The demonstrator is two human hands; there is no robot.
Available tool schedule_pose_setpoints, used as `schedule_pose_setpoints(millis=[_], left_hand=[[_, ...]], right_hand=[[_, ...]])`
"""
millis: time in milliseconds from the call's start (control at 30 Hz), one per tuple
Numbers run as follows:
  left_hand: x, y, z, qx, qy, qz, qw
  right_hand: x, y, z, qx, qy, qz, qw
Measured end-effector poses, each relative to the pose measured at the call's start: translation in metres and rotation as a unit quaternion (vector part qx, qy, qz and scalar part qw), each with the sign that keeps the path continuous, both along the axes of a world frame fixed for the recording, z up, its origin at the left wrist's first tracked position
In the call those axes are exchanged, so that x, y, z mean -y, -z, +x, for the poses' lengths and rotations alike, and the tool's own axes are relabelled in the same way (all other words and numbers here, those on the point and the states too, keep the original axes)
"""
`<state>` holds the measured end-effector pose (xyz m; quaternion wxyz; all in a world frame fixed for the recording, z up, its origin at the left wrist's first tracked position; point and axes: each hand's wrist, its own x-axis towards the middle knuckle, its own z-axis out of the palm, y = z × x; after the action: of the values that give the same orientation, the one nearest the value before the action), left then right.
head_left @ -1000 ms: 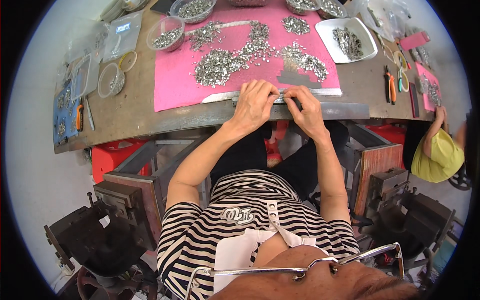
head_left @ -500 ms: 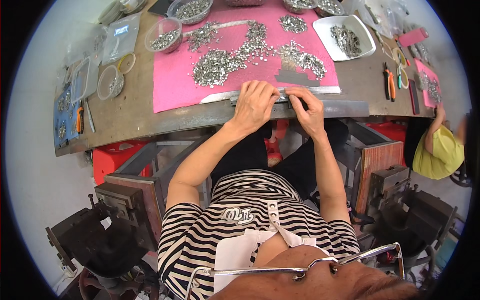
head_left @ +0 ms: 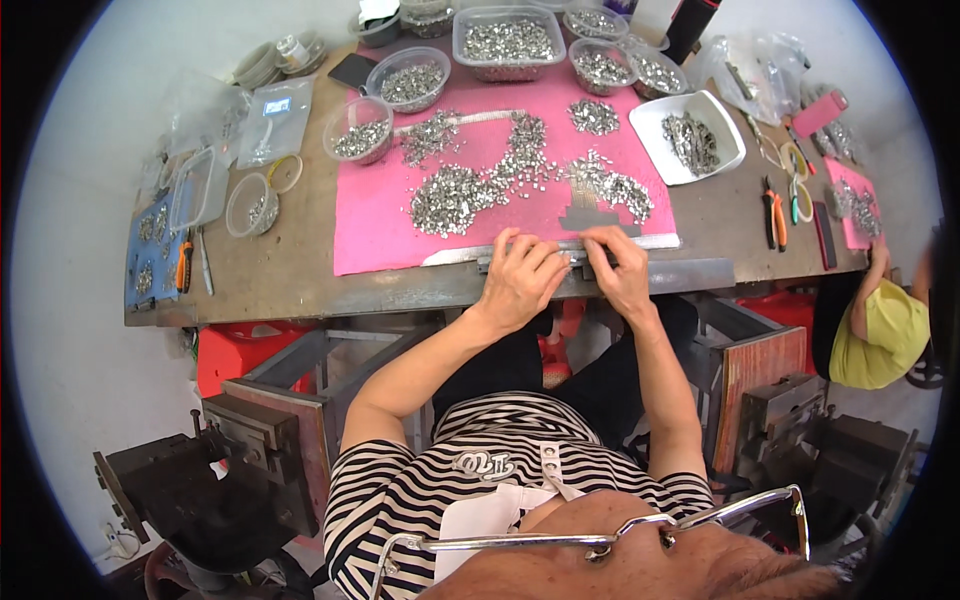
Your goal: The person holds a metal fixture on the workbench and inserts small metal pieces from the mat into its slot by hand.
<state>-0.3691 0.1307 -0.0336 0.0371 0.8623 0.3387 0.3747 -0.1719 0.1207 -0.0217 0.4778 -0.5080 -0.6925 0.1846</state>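
At the table's front edge my left hand (head_left: 522, 281) is closed, its fingertips drawn together over a dark metal bar (head_left: 690, 273). Close on its right, my right hand (head_left: 619, 271) bends over the same bar, thumb and fingers pinched together. What either holds is too small or too covered to make out. Just beyond my fingers, a flat grey piece (head_left: 600, 219) lies on a pink mat (head_left: 375, 215). Small silver metal pieces (head_left: 447, 200) are heaped on the mat, with a looser pile (head_left: 625, 190) beyond my right hand.
A white tray (head_left: 735, 150) of metal pieces stands right of the heaps. Clear tubs, including a rectangular one (head_left: 508, 70), line the back. Orange-handled pliers (head_left: 779, 222) lie at right, another orange-handled tool (head_left: 184, 262) at left. A person in a yellow top (head_left: 880, 335) sits far right.
The view has tilted up, bringing more tubs at the back into sight and setting the table lower. Both hands stay at the bar, with the fingers slightly shifted.
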Motion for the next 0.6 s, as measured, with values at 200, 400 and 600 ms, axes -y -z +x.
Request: schedule_pose_setpoints(millis=[200, 400, 600], left_hand=[[-0.034, -0.012, -0.011, 0.032, -0.023, -0.052, 0.998], [-0.147, -0.009, -0.039, 0.008, -0.113, -0.035, 0.993], [-0.186, -0.005, -0.033, -0.043, -0.135, -0.07, 0.987]], right_hand=[[-0.1, -0.007, -0.004, 0.082, 0.006, 0.041, 0.996], [-0.164, 0.017, -0.026, 0.223, 0.066, 0.036, 0.972], [-0.169, 0.021, -0.031, 0.251, 0.104, 0.037, 0.962]])
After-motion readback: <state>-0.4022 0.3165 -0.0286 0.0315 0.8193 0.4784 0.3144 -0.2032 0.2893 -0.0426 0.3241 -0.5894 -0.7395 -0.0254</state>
